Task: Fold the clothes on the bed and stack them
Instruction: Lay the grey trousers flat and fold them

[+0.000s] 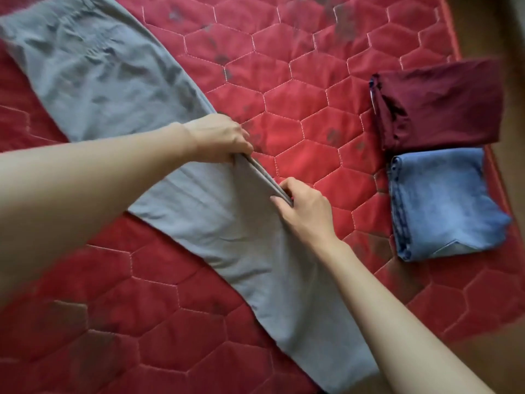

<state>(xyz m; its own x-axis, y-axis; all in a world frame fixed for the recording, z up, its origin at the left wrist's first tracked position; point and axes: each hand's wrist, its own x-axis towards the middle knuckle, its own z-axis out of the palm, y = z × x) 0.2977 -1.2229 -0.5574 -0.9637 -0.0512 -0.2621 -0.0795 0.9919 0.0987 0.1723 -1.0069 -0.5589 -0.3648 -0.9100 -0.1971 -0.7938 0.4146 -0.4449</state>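
Observation:
Long grey trousers lie diagonally across the red quilted bed, waistband at the upper left and legs running to the lower right. My left hand grips the right edge of the grey cloth near the middle. A little lower, my right hand pinches the same doubled edge. Between the two hands the edge is lifted into a taut ridge. At the right lie a folded maroon garment and, just below it, folded blue jeans.
The bed's right edge runs close behind the two folded pieces, with brown floor beyond. Bare red quilt lies between the trousers and the folded pieces, and also at the lower left.

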